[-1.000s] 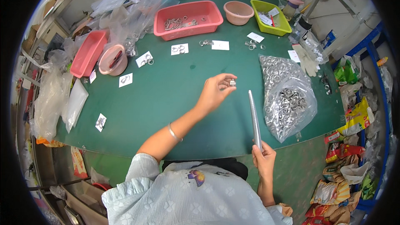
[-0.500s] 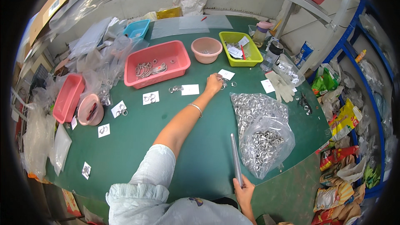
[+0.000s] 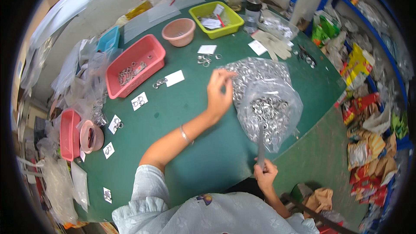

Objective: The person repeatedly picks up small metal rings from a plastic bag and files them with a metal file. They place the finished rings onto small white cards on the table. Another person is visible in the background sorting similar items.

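Head view: left hand curled by one bag of rings, contents unclear; right hand gripping one rod; left of the bag, two red tubs.

Head cam, L of pair, wide fisheye, looked fwd & down at green table from its near side.

I see a person in a pale blue, textured fabric top, a gathered ruffle over the short left sleeve, a small purple-and-orange butterfly motif on the front, and a narrow silver-coloured bangle around the left forearm.
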`<state>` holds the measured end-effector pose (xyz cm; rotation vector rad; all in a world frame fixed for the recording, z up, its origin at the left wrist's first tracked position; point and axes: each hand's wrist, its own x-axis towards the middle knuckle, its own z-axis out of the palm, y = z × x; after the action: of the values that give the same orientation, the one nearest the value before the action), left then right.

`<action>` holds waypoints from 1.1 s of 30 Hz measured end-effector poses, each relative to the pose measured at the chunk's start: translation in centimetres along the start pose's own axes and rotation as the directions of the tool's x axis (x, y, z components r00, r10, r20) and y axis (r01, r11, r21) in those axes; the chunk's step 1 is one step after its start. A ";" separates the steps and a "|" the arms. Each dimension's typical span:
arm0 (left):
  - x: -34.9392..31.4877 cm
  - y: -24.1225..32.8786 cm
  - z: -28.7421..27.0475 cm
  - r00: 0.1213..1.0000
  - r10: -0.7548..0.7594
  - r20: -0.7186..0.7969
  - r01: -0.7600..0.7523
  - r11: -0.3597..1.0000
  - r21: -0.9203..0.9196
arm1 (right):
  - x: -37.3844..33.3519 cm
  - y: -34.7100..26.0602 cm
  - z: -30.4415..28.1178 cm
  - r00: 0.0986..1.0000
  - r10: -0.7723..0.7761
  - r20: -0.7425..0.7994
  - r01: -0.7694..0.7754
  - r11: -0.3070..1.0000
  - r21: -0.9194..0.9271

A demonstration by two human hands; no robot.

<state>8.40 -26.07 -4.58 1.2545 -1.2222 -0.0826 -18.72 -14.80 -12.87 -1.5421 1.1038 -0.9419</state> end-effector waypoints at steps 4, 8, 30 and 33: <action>-4.6 5.3 2.7 0.807 0.357 0.470 -0.405 0.914 0.002 | 0.7 -2.7 -1.1 0.985 0.061 -0.161 0.006 0.921 0.388; -5.6 3.1 7.0 0.579 -0.075 0.812 -0.566 0.680 0.466 | 0.8 -4.0 -2.3 0.965 0.140 -0.224 -0.023 0.888 0.459; -5.7 7.8 2.2 0.749 -0.490 0.447 0.659 0.627 -0.416 | -1.3 -6.1 -5.1 0.989 0.151 0.000 -0.138 0.907 0.399; -7.1 9.7 -0.9 0.670 -0.562 0.486 0.729 0.372 -0.575 | -2.0 -6.6 -5.4 0.991 0.124 0.042 -0.131 0.935 0.331</action>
<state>0.80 -17.14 -1.85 0.9061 -0.6225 -1.2427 -23.09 -13.65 -5.33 -1.1878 0.9607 -0.9660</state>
